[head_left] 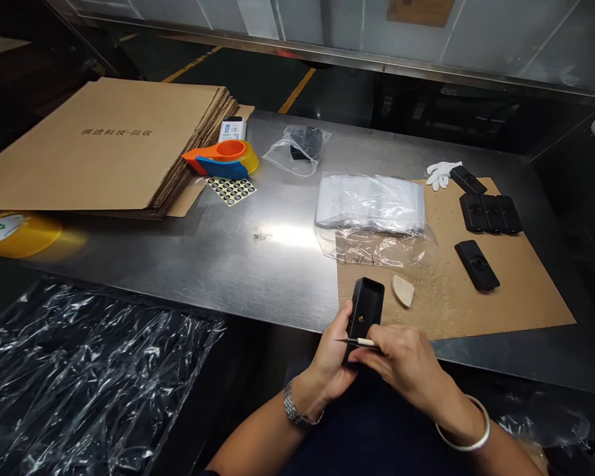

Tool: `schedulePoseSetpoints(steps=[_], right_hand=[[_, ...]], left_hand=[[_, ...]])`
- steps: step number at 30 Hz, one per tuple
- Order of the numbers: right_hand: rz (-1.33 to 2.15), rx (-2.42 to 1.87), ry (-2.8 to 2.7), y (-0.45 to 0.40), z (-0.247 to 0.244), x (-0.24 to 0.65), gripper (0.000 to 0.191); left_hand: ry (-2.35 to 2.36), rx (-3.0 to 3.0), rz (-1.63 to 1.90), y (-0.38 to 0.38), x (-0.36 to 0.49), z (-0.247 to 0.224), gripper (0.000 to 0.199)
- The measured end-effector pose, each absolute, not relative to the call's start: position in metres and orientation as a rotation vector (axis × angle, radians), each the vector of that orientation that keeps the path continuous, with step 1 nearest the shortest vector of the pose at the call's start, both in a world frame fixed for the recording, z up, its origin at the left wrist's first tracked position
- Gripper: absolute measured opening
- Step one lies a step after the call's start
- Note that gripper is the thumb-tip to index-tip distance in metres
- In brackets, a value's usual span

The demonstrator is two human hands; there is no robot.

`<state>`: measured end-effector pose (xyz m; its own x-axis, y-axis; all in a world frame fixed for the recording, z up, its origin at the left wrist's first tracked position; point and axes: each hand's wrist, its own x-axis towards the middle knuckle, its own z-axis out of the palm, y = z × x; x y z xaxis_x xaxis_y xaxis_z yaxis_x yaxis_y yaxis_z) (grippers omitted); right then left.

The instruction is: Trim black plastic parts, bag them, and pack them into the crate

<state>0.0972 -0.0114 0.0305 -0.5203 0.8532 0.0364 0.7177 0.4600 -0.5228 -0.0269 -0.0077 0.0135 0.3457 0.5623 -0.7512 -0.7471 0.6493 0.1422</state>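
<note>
My left hand is wrapped round a black plastic housing, an oblong shell with its hollow side up and a small hole in its floor. Across that shell, my right hand grips a slim pointed tool with a pale section behind a thin dark tip. The tip points left, towards the left thumb's base; the tool's rear end is hidden in the fingers. Just beyond the hands, a small beige wedge-shaped piece lies on a cardboard sheet.
Several black housings rest on the cardboard's right side, near a white glove. Clear plastic bags lie mid-table. Stacked cardboard, a tape dispenser, a sticker sheet and a bagged black part are further left and back.
</note>
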Motion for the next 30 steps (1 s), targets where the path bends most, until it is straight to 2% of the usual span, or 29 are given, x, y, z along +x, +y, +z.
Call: schedulePoseSetpoints(steps=[5,8,11,17,24,30], right_hand=[[0.549,-1.405,-2.333,-0.002,0.027,0.106,0.044],[0.658,-1.438,-2.237,0.007,0.025,0.114,0.033],[0.828,-1.383,-2.163,0.015,0.024,0.122,0.042],[1.025,-1.26,-2.079,0.026,0.027,0.129,0.022],[1.122,-1.244,-2.033,0.032,0.024,0.131,0.037],[1.109,-1.204,-2.072,0.032,0.021,0.131,0.033]], left_hand=[[0.909,-0.131,0.749,-0.017,-0.026,0.012,0.042],[0.878,-0.063,0.682,-0.022,-0.026,0.01,0.045],[0.859,-0.034,0.652,-0.025,-0.027,0.011,0.044],[0.904,0.046,0.594,-0.029,-0.029,0.015,0.049],[0.886,0.044,0.565,-0.03,-0.029,0.015,0.051],[0.854,0.002,0.551,-0.029,-0.028,0.012,0.051]])
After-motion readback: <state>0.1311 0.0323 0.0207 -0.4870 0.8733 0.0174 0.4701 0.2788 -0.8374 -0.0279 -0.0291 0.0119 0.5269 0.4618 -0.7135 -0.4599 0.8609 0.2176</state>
